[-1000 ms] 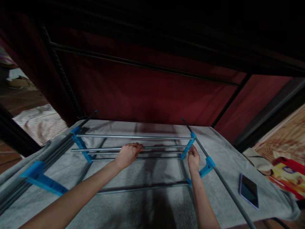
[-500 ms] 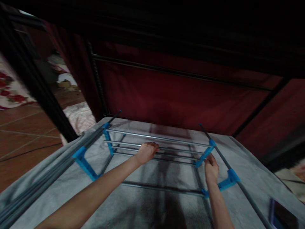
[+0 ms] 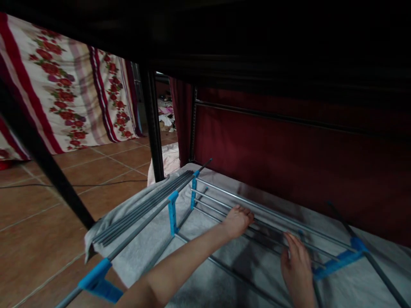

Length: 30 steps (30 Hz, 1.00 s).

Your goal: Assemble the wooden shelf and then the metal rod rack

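A rack of grey metal tubes (image 3: pixel 224 268) with blue plastic connectors (image 3: pixel 172 213) lies on a grey blanket (image 3: pixel 189 256). My left hand (image 3: pixel 239 220) is closed over one of the thin crossbars near the middle of the rack. To its right, my right hand (image 3: pixel 296 261) has its fingers stretched out beside the crossbars, holding nothing that shows. One crossbar's right end stops just short of the right blue connector (image 3: pixel 340 263). Several loose grey tubes (image 3: pixel 141 207) lie together along the blanket's left side.
Black metal posts (image 3: pixel 153 128) and a dark overhead frame surround the blanket. Behind hangs a dark red curtain (image 3: pixel 257 158). At left are a tiled floor (image 3: pixel 105 164) with a cable and a floral cloth (image 3: pixel 64 98).
The view has swung left, bringing the floral cloth and loose tubes into fuller sight. My right hand has left the right blue connector, moved nearer my left hand and opened.
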Motion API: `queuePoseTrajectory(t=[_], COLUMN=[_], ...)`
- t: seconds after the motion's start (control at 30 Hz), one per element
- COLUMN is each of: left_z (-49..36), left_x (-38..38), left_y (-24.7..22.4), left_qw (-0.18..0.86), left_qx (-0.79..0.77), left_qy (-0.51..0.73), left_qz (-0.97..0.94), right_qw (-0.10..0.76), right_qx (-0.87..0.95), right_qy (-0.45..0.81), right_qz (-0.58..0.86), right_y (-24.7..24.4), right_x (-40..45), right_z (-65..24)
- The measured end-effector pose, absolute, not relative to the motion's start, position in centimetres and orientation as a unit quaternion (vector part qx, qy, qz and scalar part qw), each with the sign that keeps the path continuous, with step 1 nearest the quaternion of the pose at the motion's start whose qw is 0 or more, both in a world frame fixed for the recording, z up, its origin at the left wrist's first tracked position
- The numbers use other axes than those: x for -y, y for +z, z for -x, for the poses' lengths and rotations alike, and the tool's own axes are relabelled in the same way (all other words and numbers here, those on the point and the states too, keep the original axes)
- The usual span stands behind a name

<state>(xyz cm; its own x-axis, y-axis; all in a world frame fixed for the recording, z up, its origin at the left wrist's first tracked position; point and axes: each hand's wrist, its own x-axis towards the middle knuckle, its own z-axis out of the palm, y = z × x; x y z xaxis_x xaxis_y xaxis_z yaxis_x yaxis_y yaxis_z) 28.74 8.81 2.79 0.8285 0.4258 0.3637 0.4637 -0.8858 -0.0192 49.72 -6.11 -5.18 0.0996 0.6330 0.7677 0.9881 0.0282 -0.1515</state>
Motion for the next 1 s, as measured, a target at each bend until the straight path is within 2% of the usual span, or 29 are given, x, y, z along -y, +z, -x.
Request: queuePoseTrajectory(t=[0.2, 0.27, 0.37, 0.47, 0.57, 0.67, 0.83, 1.0], left_z=[-28.5, -27.7, -25.4, -21.8, -18.2, -16.0, -15.6, -15.3], left_x=[-8.4, -7.9, -7.3, -7.8, -10.3, -13.9, -18.7, -19.9], left_y=[3.2, 3.2, 2.4, 0.6, -0.7, -0.4, 1.3, 1.4], left_qw=[0.055, 0.046, -0.013, -0.124, -0.233, -0.282, -0.382, -0.510], left_qx=[0.229, 0.224, 0.271, 0.411, 0.523, 0.532, 0.473, 0.408], left_qy=[-0.209, -0.249, -0.378, -0.562, -0.717, -0.736, -0.724, -0.669], left_qz=[0.949, 0.941, 0.885, 0.707, 0.397, 0.310, 0.326, 0.355], right_qw=[0.223, 0.214, 0.217, 0.217, 0.210, 0.206, 0.203, 0.191], right_qx=[0.688, 0.702, 0.711, 0.716, 0.718, 0.719, 0.726, 0.731], right_qy=[-0.278, -0.265, -0.253, -0.248, -0.237, -0.229, -0.229, -0.235], right_qz=[0.632, 0.626, 0.619, 0.616, 0.619, 0.623, 0.616, 0.612], right_y=[-3.4, -3.1, -3.0, -3.2, -3.5, -3.7, -4.1, -4.7], right_x=[2.2, 1.8, 1.7, 1.8, 1.9, 2.0, 2.1, 2.2], right_z=[-50.1, -50.8, -51.7, -52.2, -52.3, -52.3, -52.4, -53.3])
